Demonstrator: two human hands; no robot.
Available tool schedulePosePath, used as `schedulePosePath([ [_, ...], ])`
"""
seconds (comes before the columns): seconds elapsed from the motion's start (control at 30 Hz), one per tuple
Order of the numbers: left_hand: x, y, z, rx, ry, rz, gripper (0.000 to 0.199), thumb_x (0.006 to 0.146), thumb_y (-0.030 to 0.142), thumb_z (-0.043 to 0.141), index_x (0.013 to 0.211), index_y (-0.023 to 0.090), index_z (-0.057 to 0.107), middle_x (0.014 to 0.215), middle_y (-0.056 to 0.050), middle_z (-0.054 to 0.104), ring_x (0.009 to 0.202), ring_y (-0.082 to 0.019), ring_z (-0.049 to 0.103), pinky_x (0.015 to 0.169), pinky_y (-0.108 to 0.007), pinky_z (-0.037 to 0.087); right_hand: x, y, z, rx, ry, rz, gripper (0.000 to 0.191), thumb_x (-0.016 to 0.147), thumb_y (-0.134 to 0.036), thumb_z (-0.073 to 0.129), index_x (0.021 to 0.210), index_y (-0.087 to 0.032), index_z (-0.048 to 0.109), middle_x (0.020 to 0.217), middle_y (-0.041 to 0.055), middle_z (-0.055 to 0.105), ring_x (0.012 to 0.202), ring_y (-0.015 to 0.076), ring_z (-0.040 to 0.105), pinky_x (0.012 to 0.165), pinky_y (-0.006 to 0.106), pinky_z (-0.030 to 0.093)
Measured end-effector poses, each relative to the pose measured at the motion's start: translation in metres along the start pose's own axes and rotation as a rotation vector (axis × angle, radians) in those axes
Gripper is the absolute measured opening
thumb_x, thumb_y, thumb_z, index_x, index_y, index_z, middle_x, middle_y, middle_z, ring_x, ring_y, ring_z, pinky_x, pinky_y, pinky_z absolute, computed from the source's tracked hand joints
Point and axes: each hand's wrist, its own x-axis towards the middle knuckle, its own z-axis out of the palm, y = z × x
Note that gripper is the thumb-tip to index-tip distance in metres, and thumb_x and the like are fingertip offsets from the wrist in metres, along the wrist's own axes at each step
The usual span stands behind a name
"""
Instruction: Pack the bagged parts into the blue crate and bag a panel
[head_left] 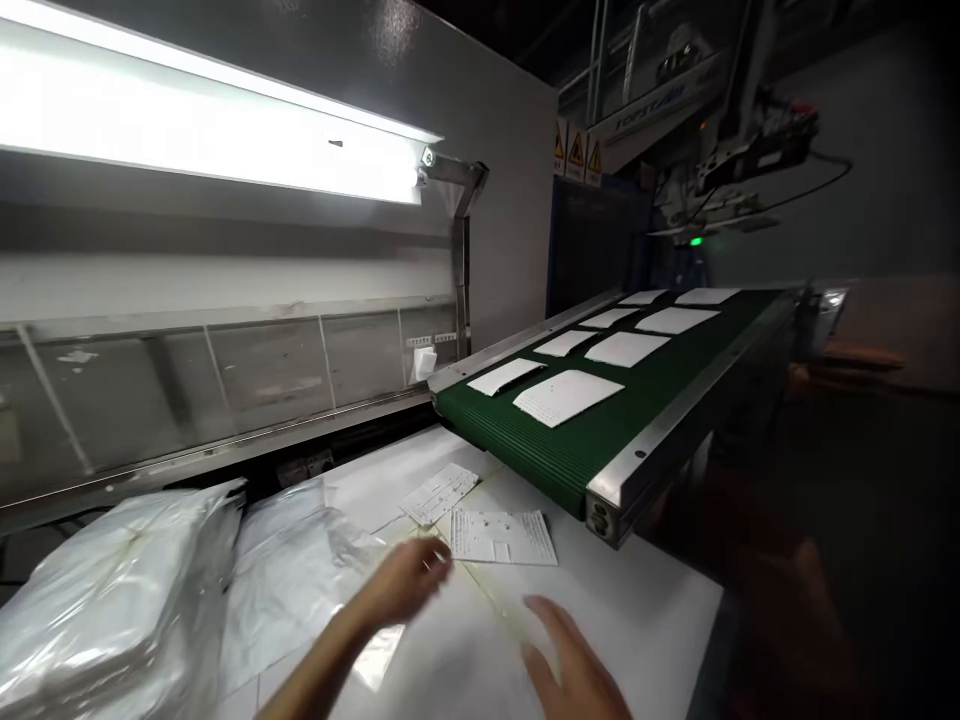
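My left hand is over the white table, its fingers curled near the lower left corner of a flat white panel with small marks; whether it touches or holds anything is hidden. Another white panel lies just behind, tilted to the left. My right hand is lower right, thumb and fingers spread, holding nothing. Both panels rest on the table below the end of a green conveyor belt. White pieces in two rows lie on the belt, the nearest being a larger one and a narrower one.
Stacked clear plastic bags fill the left side, with a flatter bag beside them. The conveyor's metal rail ends above the table's right part. A bright lamp hangs upper left; machinery stands behind the belt.
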Motion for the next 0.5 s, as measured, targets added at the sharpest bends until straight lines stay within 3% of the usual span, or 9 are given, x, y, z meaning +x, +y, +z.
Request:
schedulePosePath([
  [0.1, 0.059, -0.032, -0.029, 0.028, 0.181, -0.129, 0.042, 0.091, 0.032, 0.023, 0.103, 0.016, 0.060, 0.104, -0.011, 0.067, 0.095, -0.020, 0.061, 0.079, -0.033, 0.045, 0.072, -0.028, 0.001, -0.239, -0.125, 0.019, 0.055, 0.086, -0.028, 0.036, 0.139, -0.013, 0.035, 0.147, 0.0101, 0.032, 0.135, 0.0258, 0.029, 0.113, 0.039, 0.023],
  [0.23, 0.140, -0.066, -0.028, 0.053, 0.294, -0.268, 0.035, 0.089, 0.040, 0.037, 0.106, 0.015, 0.055, 0.106, -0.009, 0.062, 0.098, -0.021, 0.057, 0.085, -0.041, 0.043, 0.144, -0.017, -0.001, -0.384, -0.231, 0.081, 0.071, 0.070, -0.022, 0.055, 0.138, -0.008, 0.037, 0.147, 0.0174, 0.030, 0.136, 0.0339, 0.023, 0.112, 0.048, 0.017],
  [0.4, 0.201, -0.085, -0.017, 0.085, 0.212, -0.358, 0.046, 0.076, 0.046, 0.059, 0.110, 0.016, 0.053, 0.112, -0.010, 0.057, 0.102, -0.025, 0.054, 0.089, -0.046, 0.042, 0.193, 0.011, -0.013, -0.468, -0.328, 0.092, 0.100, 0.053, -0.037, 0.071, 0.141, -0.011, 0.030, 0.150, 0.0155, 0.023, 0.138, 0.0326, 0.016, 0.113, 0.043, 0.013],
  [0.5, 0.222, -0.090, -0.016, 0.087, 0.131, -0.410, 0.050, 0.070, 0.041, 0.068, 0.111, 0.016, 0.054, 0.116, -0.010, 0.056, 0.106, -0.026, 0.051, 0.091, -0.048, 0.040, 0.205, 0.013, -0.015, -0.472, -0.392, 0.098, 0.107, 0.046, -0.043, 0.076, 0.141, -0.019, 0.031, 0.147, 0.0118, 0.031, 0.136, 0.0304, 0.023, 0.113, 0.041, 0.012],
])
